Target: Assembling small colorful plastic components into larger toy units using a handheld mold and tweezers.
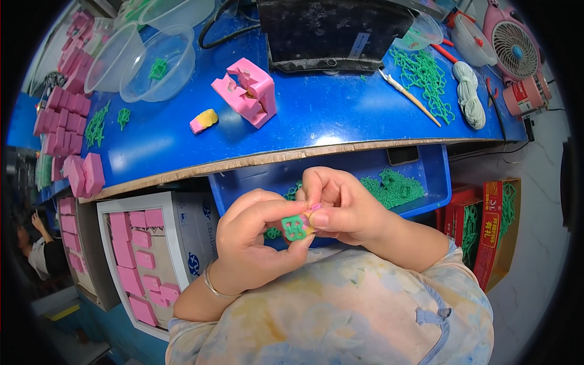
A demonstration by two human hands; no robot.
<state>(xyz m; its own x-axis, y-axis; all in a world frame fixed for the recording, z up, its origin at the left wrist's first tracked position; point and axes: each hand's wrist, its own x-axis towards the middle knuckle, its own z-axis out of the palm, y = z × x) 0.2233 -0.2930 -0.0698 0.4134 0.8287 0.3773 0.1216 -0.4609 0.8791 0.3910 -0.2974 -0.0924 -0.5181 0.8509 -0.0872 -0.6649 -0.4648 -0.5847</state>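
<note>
My left hand pinches a small green openwork frame between thumb and fingers. Against the frame is a small pink-and-yellow piece, which my right hand grips with thumb and bent fingers. Most of that piece is hidden by my fingers, so I cannot tell how the two fit together. Both hands are above the near edge of a blue tray that holds many green wax-like pieces. On the blue table lie a pink block mould and a smaller pink-and-yellow piece.
Clear plastic bowls and stacked pink blocks are at left. A white box holds more pink blocks. At right are green strips, a wooden-handled brush, a cord bundle, a pink fan and a red carton.
</note>
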